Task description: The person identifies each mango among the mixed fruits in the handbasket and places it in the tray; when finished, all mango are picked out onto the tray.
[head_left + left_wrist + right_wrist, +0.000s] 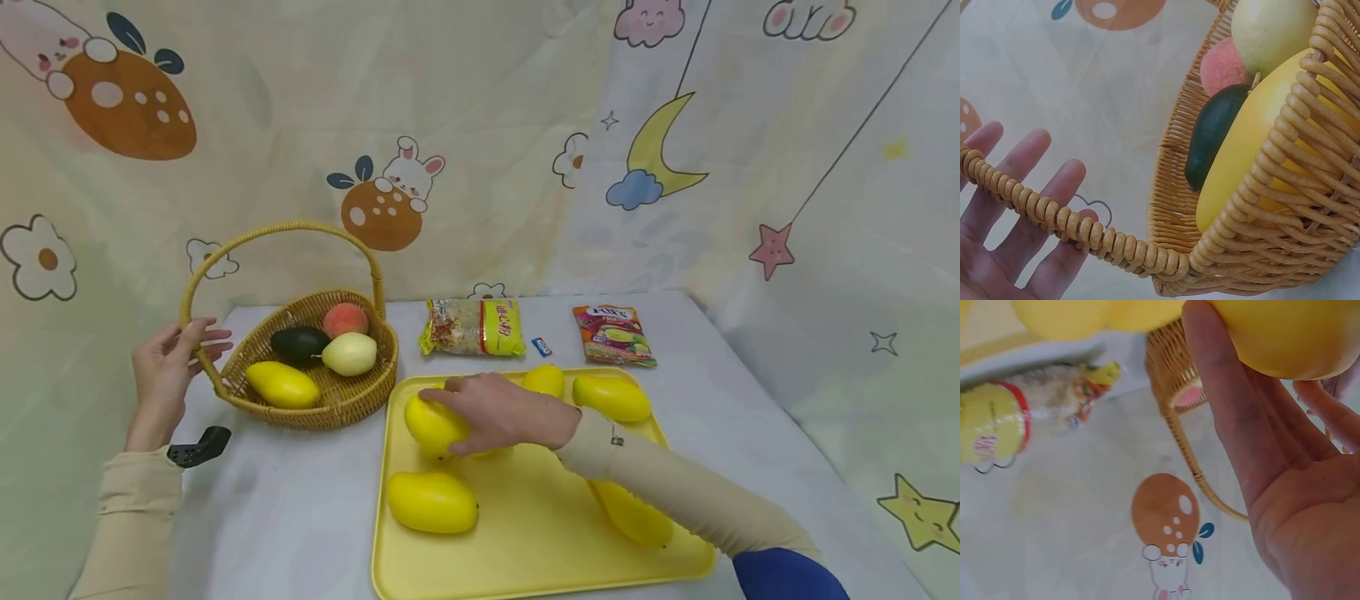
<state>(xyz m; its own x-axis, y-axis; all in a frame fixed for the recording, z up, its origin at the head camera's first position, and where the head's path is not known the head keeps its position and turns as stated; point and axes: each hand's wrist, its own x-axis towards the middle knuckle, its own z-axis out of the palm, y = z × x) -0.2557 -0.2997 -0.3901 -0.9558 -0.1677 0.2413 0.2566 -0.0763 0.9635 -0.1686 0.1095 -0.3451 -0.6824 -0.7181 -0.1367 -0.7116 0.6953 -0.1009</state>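
Observation:
My left hand [167, 367] touches the handle [1085, 231] of a wicker basket [330, 412], its fingers nearly straight behind the handle in the left wrist view. Inside the basket lie a yellow mango [282, 385], a dark green avocado-like fruit [298, 343], a pale yellow-green pear-like fruit [349, 354] and a peach [345, 320]. Over the left part of a yellow tray [540, 533], my right hand [502, 412] grips another mango [431, 425] between thumb and fingers. Near it on the tray lies a mango [432, 502]; the right hand and forearm partly hide others.
More mangoes rest on the tray, including one at its back right [611, 398] and one at its right [633, 512]. Behind the tray lie a clear-and-yellow food packet [476, 327], a small blue wrapped piece [542, 347] and a candy bag [615, 335]. A printed curtain [495, 150] hangs behind.

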